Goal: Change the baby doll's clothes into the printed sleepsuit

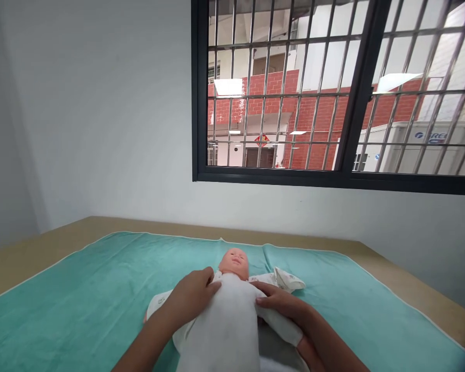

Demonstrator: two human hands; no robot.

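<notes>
A baby doll (234, 262) lies on its back on a teal towel (81, 299), head toward the wall, its body wrapped in white cloth (228, 325). My left hand (191, 297) rests flat on the doll's left side, near the shoulder, fingers pressing the cloth. My right hand (282, 305) lies on the other side, fingers on the cloth's fold at the doll's chest. A loose flap of white cloth (289, 279) sticks out beside the doll's head on the right.
The towel covers a tan table (31, 248) set against a white wall. A barred, dark-framed window (333, 93) is above, with a brick building outside. The table's right edge (430, 299) runs diagonally.
</notes>
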